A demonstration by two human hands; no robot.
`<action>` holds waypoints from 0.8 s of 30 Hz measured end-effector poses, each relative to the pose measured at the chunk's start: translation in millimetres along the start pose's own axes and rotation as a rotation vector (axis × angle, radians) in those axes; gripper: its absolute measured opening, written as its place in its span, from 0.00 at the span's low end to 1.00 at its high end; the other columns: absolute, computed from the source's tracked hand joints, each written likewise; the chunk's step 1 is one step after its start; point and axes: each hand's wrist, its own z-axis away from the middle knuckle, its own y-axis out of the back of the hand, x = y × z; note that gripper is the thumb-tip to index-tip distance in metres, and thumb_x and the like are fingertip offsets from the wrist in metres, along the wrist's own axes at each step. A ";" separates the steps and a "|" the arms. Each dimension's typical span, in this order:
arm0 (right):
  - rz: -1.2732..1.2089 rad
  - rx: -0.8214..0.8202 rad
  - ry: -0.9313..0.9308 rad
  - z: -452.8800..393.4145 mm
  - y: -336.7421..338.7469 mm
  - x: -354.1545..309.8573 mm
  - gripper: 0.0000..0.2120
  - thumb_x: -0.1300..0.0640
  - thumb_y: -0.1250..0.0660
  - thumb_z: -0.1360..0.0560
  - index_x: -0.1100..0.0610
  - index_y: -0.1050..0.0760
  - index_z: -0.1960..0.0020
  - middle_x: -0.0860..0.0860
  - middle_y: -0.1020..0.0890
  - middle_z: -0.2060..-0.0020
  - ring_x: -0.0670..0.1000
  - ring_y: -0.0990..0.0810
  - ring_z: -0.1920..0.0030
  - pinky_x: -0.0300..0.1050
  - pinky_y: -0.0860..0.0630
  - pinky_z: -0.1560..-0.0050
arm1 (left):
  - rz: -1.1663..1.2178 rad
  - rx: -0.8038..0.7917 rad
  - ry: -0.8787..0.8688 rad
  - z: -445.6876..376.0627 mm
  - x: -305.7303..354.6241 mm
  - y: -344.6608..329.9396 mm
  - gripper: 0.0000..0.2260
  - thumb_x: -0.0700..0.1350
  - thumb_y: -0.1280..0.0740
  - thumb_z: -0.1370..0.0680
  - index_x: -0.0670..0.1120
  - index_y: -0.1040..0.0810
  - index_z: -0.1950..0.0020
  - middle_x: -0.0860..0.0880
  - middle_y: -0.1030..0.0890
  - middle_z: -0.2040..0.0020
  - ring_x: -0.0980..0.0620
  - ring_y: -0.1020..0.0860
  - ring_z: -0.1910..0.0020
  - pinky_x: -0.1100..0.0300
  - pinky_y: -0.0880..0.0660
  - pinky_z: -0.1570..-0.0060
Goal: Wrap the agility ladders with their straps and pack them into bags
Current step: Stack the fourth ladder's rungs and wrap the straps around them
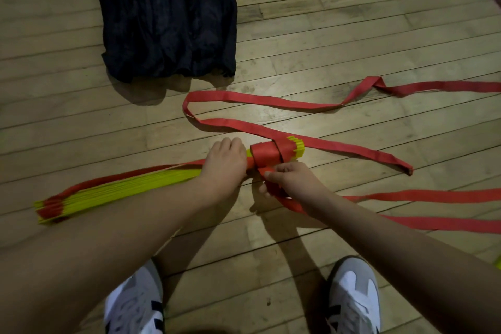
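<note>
On the wooden floor (311,16), just ahead of your shoes (352,295), the stack of yellow rungs (130,184) lies flat, a few turns of red strap (267,156) already round its right end. The rest of the strap trails loose in loops beyond and to the right of the stack. The dark bags (165,16) lie further out, well apart from the stack, not needed yet.

Step in hand, as I read it: winding the strap. Keep each turn flat and snug against the last one, no twists. Feed slack from the loose loops before pulling, or they may snag. Hold the rungs squared up so the stack doesn't fan.

Your left hand (223,164) is palm down on the stack, grip closed round the rungs just left of the wraps, forearm reaching in low. Your right hand (291,177) sits just under the wrapped end, grip pinching the strap, wrist bent in toward the stack.
</note>
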 end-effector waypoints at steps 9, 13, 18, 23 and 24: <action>0.027 0.026 -0.029 3.1 -3.3 10.6 0.12 0.63 0.37 0.21 0.72 0.22 0.56 0.60 0.18 0.64 0.49 0.22 0.68 0.32 0.26 0.67 | 0.028 -0.088 -0.005 34.6 4.1 -8.5 0.28 0.47 0.41 0.19 0.46 0.49 0.23 0.41 0.29 0.36 0.43 0.28 0.38 0.51 0.31 0.40; 0.142 0.052 0.006 -1.7 -3.2 5.4 0.11 0.62 0.36 0.22 0.69 0.21 0.58 0.59 0.16 0.63 0.51 0.20 0.65 0.43 0.24 0.60 | 0.023 -0.094 0.061 12.7 -7.7 -3.6 0.29 0.42 0.39 0.21 0.45 0.49 0.24 0.41 0.28 0.39 0.42 0.25 0.43 0.52 0.27 0.52; 0.125 0.051 0.050 -13.1 2.4 -17.6 0.10 0.65 0.37 0.22 0.65 0.23 0.61 0.60 0.17 0.65 0.50 0.21 0.68 0.36 0.26 0.67 | 0.018 -0.115 0.117 -11.2 -25.1 0.5 0.30 0.42 0.38 0.21 0.45 0.50 0.23 0.39 0.28 0.37 0.41 0.25 0.42 0.52 0.26 0.54; 0.075 0.018 0.037 -20.3 -1.2 -24.3 0.10 0.62 0.37 0.21 0.70 0.22 0.52 0.58 0.17 0.65 0.48 0.22 0.70 0.32 0.28 0.71 | -0.029 -0.093 0.142 -21.7 -34.4 3.6 0.29 0.43 0.39 0.20 0.44 0.49 0.24 0.39 0.27 0.39 0.42 0.24 0.44 0.53 0.26 0.56; 0.075 0.008 0.041 -20.6 -0.7 -24.3 0.11 0.61 0.36 0.21 0.70 0.22 0.52 0.57 0.17 0.65 0.48 0.22 0.70 0.32 0.28 0.71 | -0.073 -0.072 0.118 -20.3 -33.6 2.2 0.28 0.44 0.39 0.20 0.43 0.48 0.24 0.39 0.26 0.40 0.42 0.23 0.45 0.54 0.27 0.58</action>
